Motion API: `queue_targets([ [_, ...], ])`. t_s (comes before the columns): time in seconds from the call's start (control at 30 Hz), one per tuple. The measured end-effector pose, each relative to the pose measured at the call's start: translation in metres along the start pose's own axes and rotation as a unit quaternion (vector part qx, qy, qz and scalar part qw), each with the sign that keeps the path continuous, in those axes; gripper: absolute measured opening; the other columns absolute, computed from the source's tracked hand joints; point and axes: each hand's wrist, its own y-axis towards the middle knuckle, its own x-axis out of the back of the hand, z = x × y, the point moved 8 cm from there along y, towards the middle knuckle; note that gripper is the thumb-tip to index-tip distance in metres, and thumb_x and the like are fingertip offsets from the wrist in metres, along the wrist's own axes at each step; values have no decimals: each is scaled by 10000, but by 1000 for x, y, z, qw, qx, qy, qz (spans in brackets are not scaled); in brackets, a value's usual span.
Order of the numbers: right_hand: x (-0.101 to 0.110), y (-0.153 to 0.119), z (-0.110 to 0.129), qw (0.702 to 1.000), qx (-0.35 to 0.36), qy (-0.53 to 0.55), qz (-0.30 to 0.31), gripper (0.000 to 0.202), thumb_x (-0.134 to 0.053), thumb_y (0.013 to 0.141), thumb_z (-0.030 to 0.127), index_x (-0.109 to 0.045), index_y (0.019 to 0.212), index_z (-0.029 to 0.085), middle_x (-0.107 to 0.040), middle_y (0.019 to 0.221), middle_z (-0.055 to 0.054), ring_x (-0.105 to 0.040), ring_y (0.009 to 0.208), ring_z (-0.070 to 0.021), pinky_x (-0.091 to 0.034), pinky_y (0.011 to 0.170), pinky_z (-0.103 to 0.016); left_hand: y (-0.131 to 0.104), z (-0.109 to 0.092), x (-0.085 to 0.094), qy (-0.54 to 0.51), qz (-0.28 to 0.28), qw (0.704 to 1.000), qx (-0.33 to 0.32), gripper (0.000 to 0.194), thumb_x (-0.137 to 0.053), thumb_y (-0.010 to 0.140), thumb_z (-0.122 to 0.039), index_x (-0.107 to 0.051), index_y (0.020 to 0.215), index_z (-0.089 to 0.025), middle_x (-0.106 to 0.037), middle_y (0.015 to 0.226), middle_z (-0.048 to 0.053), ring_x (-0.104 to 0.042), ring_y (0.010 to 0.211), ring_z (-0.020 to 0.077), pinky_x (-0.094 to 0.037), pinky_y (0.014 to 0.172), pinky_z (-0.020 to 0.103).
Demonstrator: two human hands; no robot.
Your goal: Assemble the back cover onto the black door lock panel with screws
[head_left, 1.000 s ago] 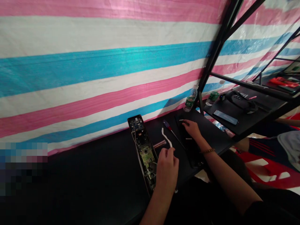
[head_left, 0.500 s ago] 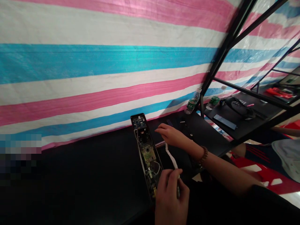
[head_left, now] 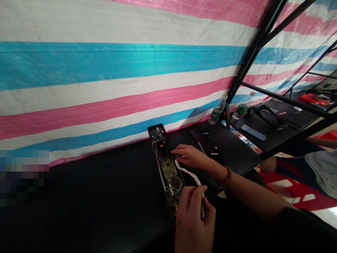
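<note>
White strip (head_left: 187, 172): one, held between the fingers of my left hand (head_left: 195, 218), running ahead toward the device (head_left: 167, 168). Right hand (head_left: 191, 156): fingers narrow near its edge, grip I cannot tell. Done: device open, boards (head_left: 158, 135) bare. Left, I judge: covering.

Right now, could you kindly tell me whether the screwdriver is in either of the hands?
No, the screwdriver lies on the black table, beyond the right hand.
</note>
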Motion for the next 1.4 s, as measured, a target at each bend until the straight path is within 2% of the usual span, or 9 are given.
queue_targets([
  [0.2, 8, 23, -5, 997, -1, -45, -68, 202, -516, 1005, 150, -670, 1135, 168, -683, 990, -81, -644, 866, -169, -494, 806, -260, -4, 5, 1, -59, 3, 998, 3, 421, -505, 943, -119, -564, 1342, -241, -709, 1029, 65, -705, 883, 162, -600, 804, 273],
  [0.4, 6, 71, -24, 994, -10, -85, -67, 154, -553, 977, 132, -684, 1056, 145, -708, 943, -94, -639, 841, -198, -496, 806, -307, -11, 61, 10, 56, -60, 996, 43, 415, -527, 976, -210, -520, 1390, -219, -613, 1357, 139, -583, 1272, 271, -512, 1048, 486],
  [0.53, 10, 77, -25, 990, 23, -31, -137, 144, -584, 952, 126, -708, 1011, 169, -706, 987, -102, -631, 946, -217, -499, 902, -351, -23, 87, 6, 96, -73, 991, 60, 400, -560, 969, -245, -545, 1367, -217, -582, 1412, 143, -500, 1359, 303, -459, 1094, 555],
  [0.7, 14, 58, -35, 958, -20, 123, -257, 164, -562, 931, 147, -696, 1012, 195, -707, 943, -57, -659, 871, -176, -526, 815, -303, -23, 87, 3, 67, -56, 993, 76, 442, -592, 955, -286, -530, 1386, -209, -615, 1387, 151, -557, 1325, 303, -494, 1076, 555],
  [0.9, 11, 46, -29, 937, -56, 167, -300, 139, -567, 903, 202, -676, 989, 191, -718, 927, -53, -659, 830, -171, -534, 795, -309, -5, 79, -21, -15, 26, 995, 95, 522, -659, 911, -292, -507, 1405, -220, -639, 1377, 146, -622, 1279, 294, -530, 1059, 521],
  [1.03, 13, 40, -23, 926, -58, 175, -329, 131, -557, 911, 194, -670, 976, 193, -725, 908, -54, -677, 832, -173, -539, 801, -303, 14, 75, -23, 22, -30, 997, 72, 594, -665, 896, -237, -462, 1454, -229, -537, 1480, 171, -512, 1394, 320, -460, 1119, 561],
  [1.13, 10, 37, -22, 923, -66, 183, -333, 135, -552, 933, 199, -672, 994, 191, -721, 909, -54, -677, 822, -168, -544, 787, -296, 31, 85, -22, -5, -53, 993, 105, 539, -639, 910, -230, -487, 1427, -214, -601, 1390, 170, -624, 1255, 286, -531, 1031, 488],
  [1.23, 8, 38, -20, 930, -54, 168, -323, 137, -561, 943, 195, -676, 1017, 195, -713, 924, -49, -669, 826, -161, -550, 802, -294, 47, 98, -22, -61, -40, 986, 153, 497, -595, 935, -226, -498, 1421, -200, -727, 1037, 78, -723, 882, 192, -585, 850, 364],
  [1.4, -2, 52, -13, 974, 3, 75, -215, 230, -589, 973, 206, -683, 1182, 217, -689, 1036, -92, -652, 958, -199, -548, 883, -328, 64, 105, -16, -117, -24, 975, 186, 441, -594, 941, -282, -555, 1370, -186, -718, 836, 20, -716, 747, 169, -568, 739, 297],
])
